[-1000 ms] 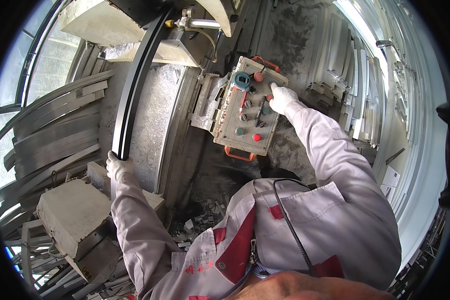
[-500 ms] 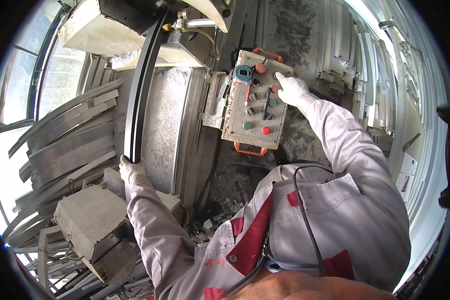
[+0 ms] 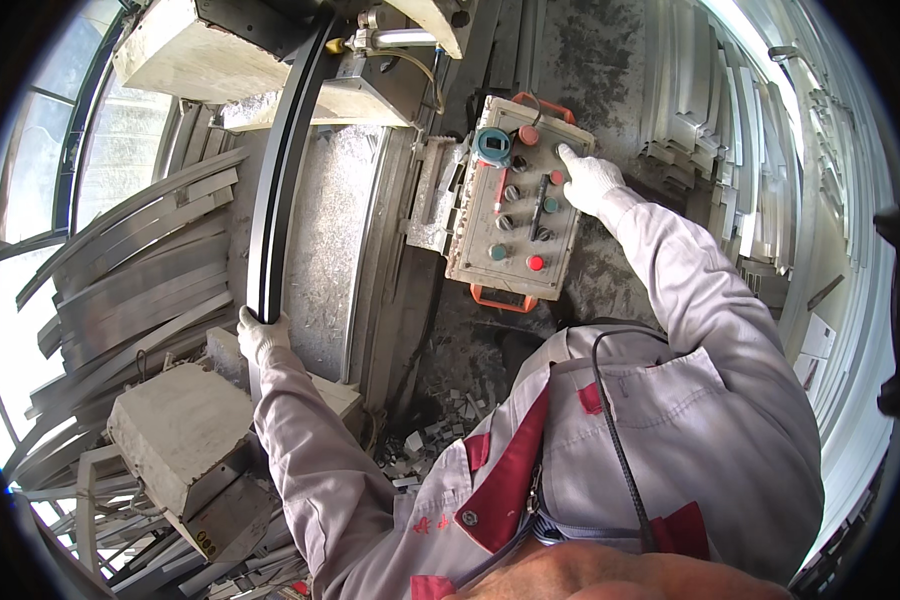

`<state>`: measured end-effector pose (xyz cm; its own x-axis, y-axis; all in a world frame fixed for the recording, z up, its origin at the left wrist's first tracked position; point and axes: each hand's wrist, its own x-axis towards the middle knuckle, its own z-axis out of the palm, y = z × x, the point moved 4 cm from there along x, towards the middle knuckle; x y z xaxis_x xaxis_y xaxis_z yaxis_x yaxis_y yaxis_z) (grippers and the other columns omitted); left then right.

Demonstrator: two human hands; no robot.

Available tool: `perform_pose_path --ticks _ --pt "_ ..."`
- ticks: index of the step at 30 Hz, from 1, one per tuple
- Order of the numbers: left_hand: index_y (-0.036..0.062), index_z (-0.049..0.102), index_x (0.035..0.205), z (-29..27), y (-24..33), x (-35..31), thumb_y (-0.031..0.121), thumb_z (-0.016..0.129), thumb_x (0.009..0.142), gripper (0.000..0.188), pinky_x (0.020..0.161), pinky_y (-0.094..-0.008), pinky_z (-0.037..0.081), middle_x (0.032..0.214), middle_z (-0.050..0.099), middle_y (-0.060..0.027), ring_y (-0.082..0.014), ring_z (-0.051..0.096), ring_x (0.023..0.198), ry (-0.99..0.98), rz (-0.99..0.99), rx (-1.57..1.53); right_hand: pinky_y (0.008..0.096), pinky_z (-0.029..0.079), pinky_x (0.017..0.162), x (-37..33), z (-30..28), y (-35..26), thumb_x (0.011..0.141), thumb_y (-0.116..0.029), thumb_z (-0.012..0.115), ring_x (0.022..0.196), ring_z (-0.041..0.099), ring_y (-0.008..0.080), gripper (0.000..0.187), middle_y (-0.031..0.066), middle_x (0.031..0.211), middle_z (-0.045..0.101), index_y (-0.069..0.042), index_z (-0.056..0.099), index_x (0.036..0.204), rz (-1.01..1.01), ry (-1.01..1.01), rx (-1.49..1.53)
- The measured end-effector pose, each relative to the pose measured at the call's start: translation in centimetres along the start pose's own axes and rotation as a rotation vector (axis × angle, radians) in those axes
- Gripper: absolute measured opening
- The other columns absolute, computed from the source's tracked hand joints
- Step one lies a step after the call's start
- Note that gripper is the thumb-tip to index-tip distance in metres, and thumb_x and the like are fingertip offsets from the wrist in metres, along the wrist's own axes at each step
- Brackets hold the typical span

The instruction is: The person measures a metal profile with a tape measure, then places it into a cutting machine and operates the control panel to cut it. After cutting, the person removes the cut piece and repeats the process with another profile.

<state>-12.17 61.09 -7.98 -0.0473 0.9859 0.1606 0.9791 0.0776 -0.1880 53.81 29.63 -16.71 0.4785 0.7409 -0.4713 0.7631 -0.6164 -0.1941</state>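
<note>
A long dark metal profile (image 3: 273, 225) with a pale stripe lies lengthwise along the machine bed. My left hand (image 3: 264, 337), in a white glove, is closed around its near end. To the right stands a dusty control box (image 3: 482, 262) with orange handles, round buttons, knobs and a blue-rimmed gauge (image 3: 492, 146). My right hand (image 3: 594, 184), also gloved, is at the box's upper right. Its index finger is stretched out onto a button there, apart from the other fingers, which look bent; the fingertip partly covers the button. Nothing is held in that hand.
A machine head (image 3: 195, 55) rises at the far left, and another pale machine housing (image 3: 180, 420) sits near my left forearm. Metal strips (image 3: 140, 230) are piled at the left, and more profiles (image 3: 695, 110) are stacked at the right. Offcuts (image 3: 425, 440) litter the floor.
The view has shifted slightly, so the control box appears a little further right. Both hands keep their places, the left on the profile and the right index finger at the box's upper-right button.
</note>
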Motion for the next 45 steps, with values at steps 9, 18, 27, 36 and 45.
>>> perform_pose_path --ticks 9,18,27,36,45 --pt "0.0194 0.06 0.159 -0.7 0.3 -0.2 0.05 0.091 0.077 0.093 0.11 -0.0547 0.061 0.139 0.072 -0.0183 -0.0416 0.074 0.126 -0.017 -0.013 0.015 0.056 0.063 0.101 0.5 0.7 -0.3 0.102 -0.025 0.063 0.116 0.079 0.0422 0.081 0.0224 0.128 0.081 -0.014 0.036 0.178 0.016 -0.022 -0.053" --pt "0.0191 0.062 0.157 -0.5 0.2 -0.2 0.05 0.092 0.076 0.091 0.109 -0.0543 0.061 0.138 0.072 -0.0181 -0.0413 0.074 0.125 0.0 -0.003 -0.003 0.0548 0.062 0.102 0.5 0.1 -0.1 0.101 -0.025 0.066 0.117 0.079 0.0419 0.082 0.0236 0.13 0.081 -0.015 0.039 0.177 0.01 -0.008 -0.012" --pt "0.0197 0.061 0.156 -0.5 0.4 -0.2 0.049 0.093 0.075 0.091 0.106 -0.0543 0.062 0.135 0.072 -0.0177 -0.04 0.074 0.124 0.014 -0.01 0.006 0.0536 0.062 0.104 0.2 -0.2 -0.3 0.101 -0.026 0.066 0.121 0.078 0.0413 0.085 0.0234 0.133 0.08 -0.014 0.036 0.179 0.032 -0.046 0.002" --pt "0.0201 0.061 0.158 -0.5 0.5 -0.3 0.05 0.091 0.078 0.091 0.107 -0.0541 0.061 0.135 0.072 -0.0166 -0.0394 0.074 0.125 0.023 -0.006 0.011 0.0542 0.061 0.106 0.3 0.0 -0.2 0.101 -0.027 0.066 0.124 0.077 0.0417 0.086 0.0231 0.138 0.078 -0.015 0.034 0.18 0.04 -0.052 0.001" --pt "0.0209 0.06 0.159 -0.5 0.4 -0.2 0.051 0.093 0.078 0.093 0.109 -0.054 0.06 0.137 0.072 -0.0162 -0.039 0.073 0.127 0.004 -0.016 0.004 0.0526 0.058 0.113 -0.7 -1.3 -0.8 0.104 -0.019 0.06 0.133 0.074 0.041 0.081 0.0238 0.147 0.074 -0.018 0.034 0.181 0.075 -0.091 0.03"
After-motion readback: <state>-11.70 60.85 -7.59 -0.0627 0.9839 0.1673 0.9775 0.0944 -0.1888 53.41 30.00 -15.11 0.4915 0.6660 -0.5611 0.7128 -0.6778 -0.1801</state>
